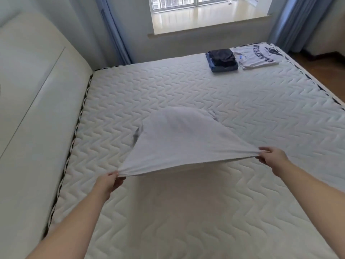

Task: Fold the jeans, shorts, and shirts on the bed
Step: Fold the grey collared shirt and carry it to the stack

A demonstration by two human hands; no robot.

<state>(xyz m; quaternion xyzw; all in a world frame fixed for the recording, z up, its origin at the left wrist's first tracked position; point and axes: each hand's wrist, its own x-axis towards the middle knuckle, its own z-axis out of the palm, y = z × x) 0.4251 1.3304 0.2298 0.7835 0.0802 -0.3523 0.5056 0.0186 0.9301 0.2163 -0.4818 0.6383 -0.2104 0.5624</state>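
A person stretched a white shirt (179,141) between both hands above the near middle of a bare quilted bed (205,212). The left hand (109,182) gripped one corner of the garment's near edge, its fingers (116,184) curled round the bunched cloth. The right hand (271,156) pinched the opposite corner, its fingers (265,149) closed on the fabric. The near edge was pulled taut and raised off the mattress, while the far part of the shirt billowed upward in a blurred dome, a dark mark showing at its left side. At the far right corner of the bed lay two finished stacks: a pile of folded dark jeans and shorts (222,60), and just to its right, touching it, a folded white shirt with printed lettering (256,56). A padded cream headboard (31,94) ran along the left side of the bed. Beyond the far edge stood a window (197,2) with a pale sill, flanked by blue curtains (296,21).
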